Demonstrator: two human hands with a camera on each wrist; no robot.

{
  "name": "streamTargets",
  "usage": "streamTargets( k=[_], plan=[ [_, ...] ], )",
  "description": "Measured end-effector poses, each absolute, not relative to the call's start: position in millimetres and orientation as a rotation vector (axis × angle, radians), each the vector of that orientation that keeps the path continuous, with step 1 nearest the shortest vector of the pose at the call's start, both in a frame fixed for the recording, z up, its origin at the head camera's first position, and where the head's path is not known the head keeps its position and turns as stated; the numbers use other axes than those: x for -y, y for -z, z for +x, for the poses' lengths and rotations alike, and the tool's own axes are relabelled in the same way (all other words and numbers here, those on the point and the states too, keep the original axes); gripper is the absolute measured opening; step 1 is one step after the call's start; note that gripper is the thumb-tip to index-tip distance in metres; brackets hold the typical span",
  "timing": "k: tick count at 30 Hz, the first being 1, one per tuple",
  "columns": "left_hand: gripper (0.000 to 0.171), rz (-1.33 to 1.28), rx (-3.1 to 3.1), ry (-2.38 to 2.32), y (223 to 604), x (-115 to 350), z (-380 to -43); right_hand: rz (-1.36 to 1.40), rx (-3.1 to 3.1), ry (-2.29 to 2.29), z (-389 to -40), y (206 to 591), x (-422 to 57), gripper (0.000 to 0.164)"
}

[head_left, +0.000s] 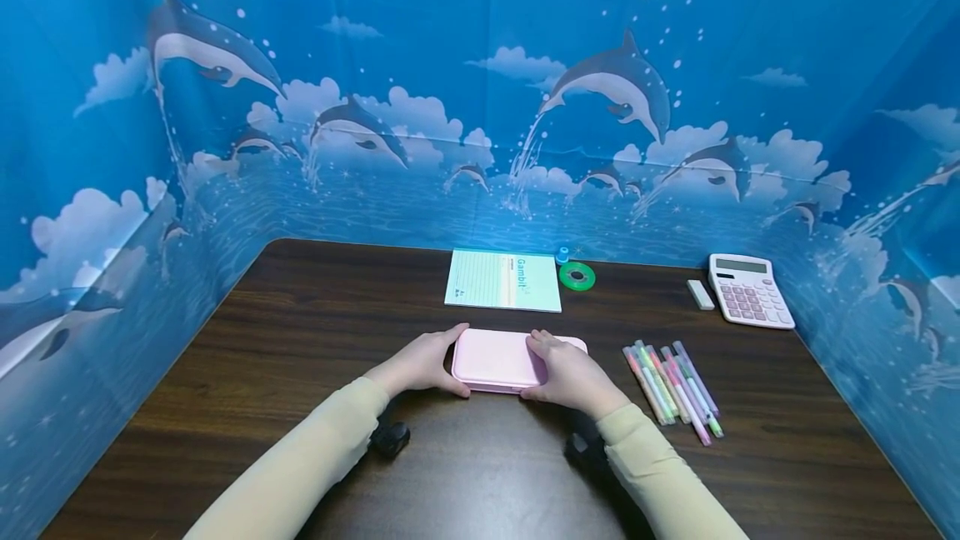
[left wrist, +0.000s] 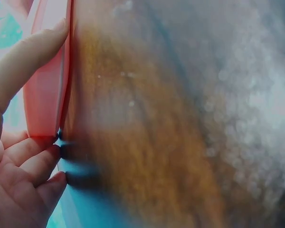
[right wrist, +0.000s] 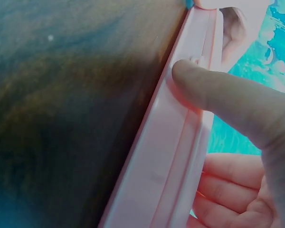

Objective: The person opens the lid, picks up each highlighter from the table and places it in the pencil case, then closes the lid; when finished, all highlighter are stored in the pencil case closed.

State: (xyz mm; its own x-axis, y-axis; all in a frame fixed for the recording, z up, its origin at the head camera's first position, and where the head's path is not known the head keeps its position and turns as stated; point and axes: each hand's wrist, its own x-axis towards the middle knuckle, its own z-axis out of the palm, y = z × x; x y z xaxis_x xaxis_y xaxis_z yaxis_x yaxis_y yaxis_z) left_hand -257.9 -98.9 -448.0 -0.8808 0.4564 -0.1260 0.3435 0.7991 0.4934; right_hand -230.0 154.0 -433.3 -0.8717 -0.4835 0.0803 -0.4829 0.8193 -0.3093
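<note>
A pale pink, flat pencil case [head_left: 491, 357] with rounded corners lies on the dark wooden table, its lid down. My left hand [head_left: 423, 363] grips its left end, thumb at the near corner and fingers around the far side. On the right part, my right hand [head_left: 573, 377] holds the case with fingers over the lid. The right thumb [right wrist: 194, 83] presses the near side wall, by a small tab at the lid's seam. In the left wrist view the case's end [left wrist: 45, 99] sits between thumb and fingers. What is inside stays hidden.
Several coloured markers [head_left: 671, 390] lie right of the case. Behind it are a notepad [head_left: 502, 280], a green tape roll [head_left: 577, 276] and a small blue item [head_left: 562, 255]. A white eraser [head_left: 701, 295] and a calculator [head_left: 750, 290] sit at the back right, before a dolphin-print curtain [head_left: 420, 190].
</note>
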Motion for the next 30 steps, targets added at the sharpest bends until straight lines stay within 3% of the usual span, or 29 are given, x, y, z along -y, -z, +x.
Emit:
streamTargets(
  k=[13, 20, 30],
  plan=[
    [0.109, 0.616, -2.76, -0.667, 448, 98, -259, -0.856, -3.054, 0.273, -228, 429, -143, 0.075],
    [0.108, 0.611, -2.762, -0.663, 449, 98, -259, -1.041, -3.167, 0.152, -227, 432, -140, 0.058],
    [0.109, 0.654, -2.756, -0.666, 449, 98, -259, -1.078, -3.145, 0.044, -225, 428, -133, 0.049]
  ],
)
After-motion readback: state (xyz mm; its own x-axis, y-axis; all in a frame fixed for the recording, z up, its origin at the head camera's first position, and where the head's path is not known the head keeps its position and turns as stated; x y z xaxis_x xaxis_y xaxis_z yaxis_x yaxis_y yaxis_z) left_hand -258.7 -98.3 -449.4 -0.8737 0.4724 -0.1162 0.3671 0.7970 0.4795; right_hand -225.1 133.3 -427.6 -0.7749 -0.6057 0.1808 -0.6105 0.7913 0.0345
